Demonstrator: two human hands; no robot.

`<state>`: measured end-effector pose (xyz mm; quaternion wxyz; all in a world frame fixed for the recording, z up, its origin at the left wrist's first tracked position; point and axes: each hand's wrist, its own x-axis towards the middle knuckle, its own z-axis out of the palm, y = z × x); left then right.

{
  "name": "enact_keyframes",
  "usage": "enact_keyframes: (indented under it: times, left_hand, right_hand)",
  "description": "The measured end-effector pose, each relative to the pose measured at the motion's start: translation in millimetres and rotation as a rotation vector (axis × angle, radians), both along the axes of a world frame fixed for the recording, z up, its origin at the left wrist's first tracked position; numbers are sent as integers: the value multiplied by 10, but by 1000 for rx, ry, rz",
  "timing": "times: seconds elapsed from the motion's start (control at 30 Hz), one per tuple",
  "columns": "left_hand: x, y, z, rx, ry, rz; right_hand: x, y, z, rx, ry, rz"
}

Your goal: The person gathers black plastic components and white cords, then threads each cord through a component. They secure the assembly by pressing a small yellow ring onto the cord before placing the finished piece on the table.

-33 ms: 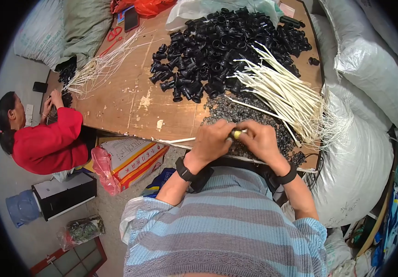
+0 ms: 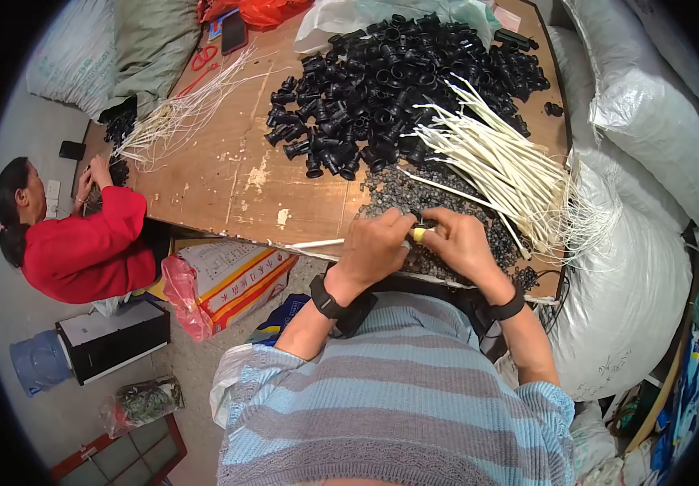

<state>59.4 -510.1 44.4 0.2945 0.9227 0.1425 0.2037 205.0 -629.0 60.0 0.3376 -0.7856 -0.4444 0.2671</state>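
Both my hands meet over the table's near edge. My left hand [image 2: 378,245] is closed round a white sleeved wire [image 2: 319,243], whose end sticks out to the left. The fingers of my right hand [image 2: 463,243] pinch close to the left fingertips. A small yellow band [image 2: 419,234] and a dark bit show between the hands; I cannot tell exactly what the dark bit is. Beneath and beyond them spreads a layer of small dark grey rings [image 2: 402,194]. A bundle of white sleeved wires [image 2: 495,174] lies to the right, and a heap of black plastic fittings [image 2: 390,89] behind.
White sacks [image 2: 621,283] crowd the table's right side. On the left, a person in red [image 2: 82,251] works at the table [image 2: 204,198], near another wire bundle [image 2: 183,121]. Red scissors [image 2: 202,58] and a phone [image 2: 234,32] lie at the back left. A printed sack [image 2: 228,279] stands below the edge.
The fingers of my right hand have lifted and parted slightly, showing more of the dark bit. Less of the white wire sticks out beyond my left hand.
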Motion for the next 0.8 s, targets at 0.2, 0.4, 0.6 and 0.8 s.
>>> enact_keyframes:
  times: [0.2, 0.4, 0.6, 0.8]
  left_hand:
    - [-119, -17, -70, 172, 19, -148]
    - [-216, 173, 33, 137, -32, 19]
    - [-858, 1018, -211, 222, -37, 727]
    - [-872, 1279, -331, 438, 20, 858]
  right_hand:
    - [5, -8, -131, -139, 503, 148]
    - [-265, 83, 73, 331, -66, 107]
    - [72, 80, 46, 529, -380, -136]
    - [-426, 69, -111, 474, -312, 582]
